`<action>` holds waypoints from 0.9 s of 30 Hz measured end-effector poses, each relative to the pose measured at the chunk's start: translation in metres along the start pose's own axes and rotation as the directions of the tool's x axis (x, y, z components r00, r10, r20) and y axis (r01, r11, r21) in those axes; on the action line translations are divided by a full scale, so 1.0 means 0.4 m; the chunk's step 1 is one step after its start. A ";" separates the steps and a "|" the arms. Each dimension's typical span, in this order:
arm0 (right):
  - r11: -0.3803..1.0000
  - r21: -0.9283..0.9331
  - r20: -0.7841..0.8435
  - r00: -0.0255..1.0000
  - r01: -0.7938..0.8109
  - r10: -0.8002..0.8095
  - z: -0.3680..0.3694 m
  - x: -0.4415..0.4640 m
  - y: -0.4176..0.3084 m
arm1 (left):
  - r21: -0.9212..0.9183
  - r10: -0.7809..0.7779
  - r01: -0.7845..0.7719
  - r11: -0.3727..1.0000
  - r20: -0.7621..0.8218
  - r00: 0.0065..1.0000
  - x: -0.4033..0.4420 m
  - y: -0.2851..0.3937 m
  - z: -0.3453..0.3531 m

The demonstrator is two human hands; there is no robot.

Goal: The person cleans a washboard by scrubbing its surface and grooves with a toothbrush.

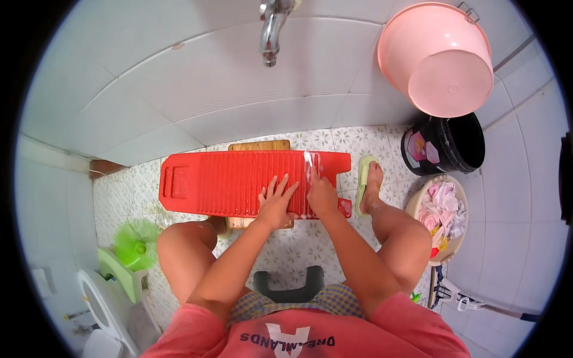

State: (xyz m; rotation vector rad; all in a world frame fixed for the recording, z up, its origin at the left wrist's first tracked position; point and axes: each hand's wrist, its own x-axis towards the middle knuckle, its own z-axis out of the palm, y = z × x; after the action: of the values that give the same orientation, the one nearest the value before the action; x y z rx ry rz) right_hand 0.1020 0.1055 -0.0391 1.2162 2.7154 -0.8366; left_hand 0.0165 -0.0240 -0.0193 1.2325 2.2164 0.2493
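Observation:
A red ribbed plastic washboard [233, 182] lies across a wooden stool or board in front of me. My left hand [276, 206] rests flat on its ridges with the fingers spread. Toward the board's right end is my right hand [323, 194], index finger stretched forward and the other fingers curled. Whatever is under those curled fingers, if anything, is hidden. White suds [308, 160] streak the board around that hand, from the far edge to the near edge.
A metal tap [270, 45] juts from the wall. At the right are a pink bucket [418, 45], a black bucket [439, 143] and a cream basin [449, 253] holding clothes [440, 209]. A green fan [136, 244] and a toilet [98, 292] stand left.

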 end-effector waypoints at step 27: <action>0.996 0.001 0.139 0.987 -0.085 0.085 -0.012 -0.039 -0.006 | 0.212 0.032 -0.062 0.975 0.141 0.989 0.072 -0.015 -0.067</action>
State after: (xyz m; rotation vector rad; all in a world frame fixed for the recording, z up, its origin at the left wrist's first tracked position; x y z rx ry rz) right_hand 0.1118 0.0960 -0.0298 1.2162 2.5346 -0.8855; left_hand -0.0145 -0.0005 -0.0114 1.3747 2.1396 -0.0593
